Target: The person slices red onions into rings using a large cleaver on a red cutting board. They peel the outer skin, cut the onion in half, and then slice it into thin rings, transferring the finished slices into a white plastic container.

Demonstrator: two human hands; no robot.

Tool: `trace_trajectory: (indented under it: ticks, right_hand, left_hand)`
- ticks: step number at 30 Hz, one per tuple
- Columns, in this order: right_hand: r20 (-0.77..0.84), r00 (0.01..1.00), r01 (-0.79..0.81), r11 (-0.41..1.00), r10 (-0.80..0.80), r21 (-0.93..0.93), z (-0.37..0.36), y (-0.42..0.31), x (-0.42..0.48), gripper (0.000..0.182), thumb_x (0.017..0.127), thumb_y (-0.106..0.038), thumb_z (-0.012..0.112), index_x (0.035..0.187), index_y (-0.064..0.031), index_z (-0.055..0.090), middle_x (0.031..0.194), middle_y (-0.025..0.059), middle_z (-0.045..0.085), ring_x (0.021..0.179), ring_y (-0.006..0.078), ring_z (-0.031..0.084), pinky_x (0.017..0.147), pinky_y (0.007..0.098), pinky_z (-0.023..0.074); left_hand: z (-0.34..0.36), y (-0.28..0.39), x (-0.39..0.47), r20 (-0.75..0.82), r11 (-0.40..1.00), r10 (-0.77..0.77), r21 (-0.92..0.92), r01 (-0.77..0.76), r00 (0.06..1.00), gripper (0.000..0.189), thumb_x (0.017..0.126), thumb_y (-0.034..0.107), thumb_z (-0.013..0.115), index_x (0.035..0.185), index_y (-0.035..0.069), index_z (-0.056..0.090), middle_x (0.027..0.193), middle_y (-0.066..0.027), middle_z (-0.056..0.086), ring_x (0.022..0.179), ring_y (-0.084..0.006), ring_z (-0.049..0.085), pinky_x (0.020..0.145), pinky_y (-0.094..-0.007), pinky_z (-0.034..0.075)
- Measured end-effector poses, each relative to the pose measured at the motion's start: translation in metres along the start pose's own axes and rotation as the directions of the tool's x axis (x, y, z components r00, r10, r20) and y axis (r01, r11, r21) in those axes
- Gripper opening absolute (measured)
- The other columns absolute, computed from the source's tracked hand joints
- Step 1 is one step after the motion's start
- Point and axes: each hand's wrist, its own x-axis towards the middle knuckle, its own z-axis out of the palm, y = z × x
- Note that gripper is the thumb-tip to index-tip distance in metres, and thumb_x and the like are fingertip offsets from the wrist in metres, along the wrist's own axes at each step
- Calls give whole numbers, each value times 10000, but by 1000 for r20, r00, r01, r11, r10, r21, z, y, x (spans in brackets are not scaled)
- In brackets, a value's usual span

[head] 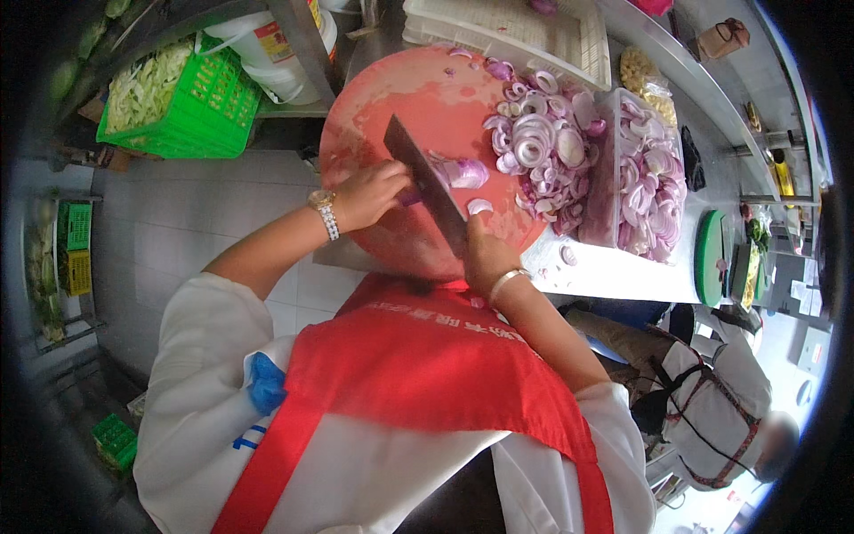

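Note:
My right hand [489, 257] grips the handle end of a cleaver [427, 180], whose dark blade slants across a round red cutting board [373, 100]. Left of the blade, my left hand [377, 193] holds a piece of red onion [408, 195] against the board, its fingers close to the blade. Cut red onion [467, 173] lies just right of the blade, and one slice [480, 206] rests near my right hand. A heap of sliced onion rings [534, 140] covers the board's right side and spills past it, beside a clear plastic tub [604, 200] filled with onion slices [650, 180].
White plastic crates [507, 50] stand behind the board. A green basket of shredded vegetable [223, 107] and a white bucket [257, 50] are at upper left. A green round lid [708, 257] is at right; a co-worker [714, 394] stands at lower right.

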Motion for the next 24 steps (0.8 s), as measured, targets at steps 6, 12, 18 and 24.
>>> trace_trajectory:
  ticks: [6,12,18,24]
  right_hand:
    - [23,999,32,999,-31,-35,-22,-5,-7,319,782,-112,484,1050,-49,321,775,256,584,719,419,581,617,506,435]
    - [-3,997,77,996,-77,-51,20,7,13,263,805,-121,457,1031,-47,346,734,261,584,674,418,581,576,512,434]
    - [-27,997,71,997,-72,-39,-17,-6,-12,305,800,-116,458,1064,-41,324,756,269,585,728,431,575,605,519,426]
    - [13,992,128,991,-127,-30,6,3,5,387,796,-132,478,1116,-26,289,727,258,587,706,434,576,599,517,429]
  left_hand:
    - [1,-4,-6,14,999,-29,41,28,999,285,688,19,593,959,11,504,1044,-133,490,980,-309,500,819,-371,429]
    - [-5,4,0,-64,987,5,-158,-15,998,274,660,-10,572,928,13,521,1026,-140,498,954,-308,506,803,-366,428]
    - [12,-8,-9,-186,1000,26,-6,-27,982,220,678,29,616,882,22,534,986,-126,511,917,-301,524,774,-374,435]
    - [2,3,-4,-187,992,32,-114,-54,982,196,677,43,610,860,18,544,972,-122,543,887,-290,546,757,-364,443]
